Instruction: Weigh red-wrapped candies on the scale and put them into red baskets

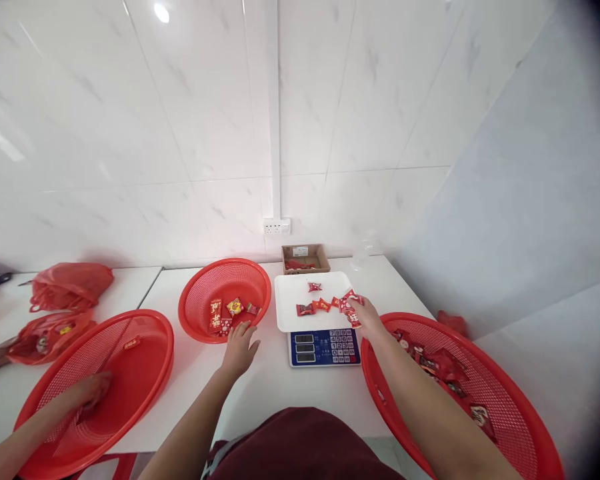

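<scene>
My right hand point(367, 319) is closed on red wrapped candies point(350, 303) at the right edge of the white weighing tray point(286, 303). Several small red candies point(306, 309) lie on that tray, which tops a blue digital scale point(325, 348). My left hand point(239, 349) is open and holds nothing, its fingertips at the near rim of a round red basket point(193, 313). Inside this basket are a long red packet point(215, 313), a yellow-and-red packet point(235, 307) and other small sweets. Under my right forearm stands a larger red basket point(510, 427) with many wrapped candies point(445, 365).
At left, a co-worker's hand point(93, 390) reaches into another red basket point(153, 373); their other hand point(0, 357) touches a red plastic bag point(55, 340). A second red bag point(73, 283) lies behind. A cardboard box point(305, 257) stands by the wall, below a socket point(277, 227).
</scene>
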`<action>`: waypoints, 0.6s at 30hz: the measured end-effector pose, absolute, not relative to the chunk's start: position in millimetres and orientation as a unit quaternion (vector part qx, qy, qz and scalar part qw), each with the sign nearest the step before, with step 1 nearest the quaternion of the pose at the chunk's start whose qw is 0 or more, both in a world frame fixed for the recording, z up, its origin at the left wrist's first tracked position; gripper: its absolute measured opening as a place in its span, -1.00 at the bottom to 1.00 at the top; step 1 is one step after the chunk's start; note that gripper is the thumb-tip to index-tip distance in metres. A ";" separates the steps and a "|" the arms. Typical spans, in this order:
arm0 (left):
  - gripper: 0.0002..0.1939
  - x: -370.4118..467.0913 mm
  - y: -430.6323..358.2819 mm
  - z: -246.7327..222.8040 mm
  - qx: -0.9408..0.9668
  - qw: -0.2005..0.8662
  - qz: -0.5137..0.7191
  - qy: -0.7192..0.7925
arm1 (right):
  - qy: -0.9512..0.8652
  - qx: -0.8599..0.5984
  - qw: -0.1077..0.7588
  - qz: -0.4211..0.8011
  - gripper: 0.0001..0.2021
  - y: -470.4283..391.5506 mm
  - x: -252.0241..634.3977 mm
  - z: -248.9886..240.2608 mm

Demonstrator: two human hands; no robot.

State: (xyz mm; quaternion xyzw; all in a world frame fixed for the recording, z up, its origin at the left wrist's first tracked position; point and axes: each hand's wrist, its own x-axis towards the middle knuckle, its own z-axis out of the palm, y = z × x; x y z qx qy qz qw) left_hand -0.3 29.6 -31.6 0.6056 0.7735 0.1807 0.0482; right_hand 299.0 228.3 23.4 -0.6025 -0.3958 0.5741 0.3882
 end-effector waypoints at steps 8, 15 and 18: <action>-0.66 0.8 29.6 -29.1 0.609 0.057 0.171 0.773 | -0.368 -0.570 0.381 0.628 -0.68 217.3 302.8 35.3; -0.68 -4.0 29.1 -36.9 0.624 0.032 0.200 0.754 | -0.321 -0.603 0.401 0.610 -0.93 204.3 328.9 24.8; -0.69 -3.5 28.6 -37.0 0.622 0.026 0.207 0.755 | -0.324 -0.605 0.401 0.607 -0.91 194.7 342.9 19.8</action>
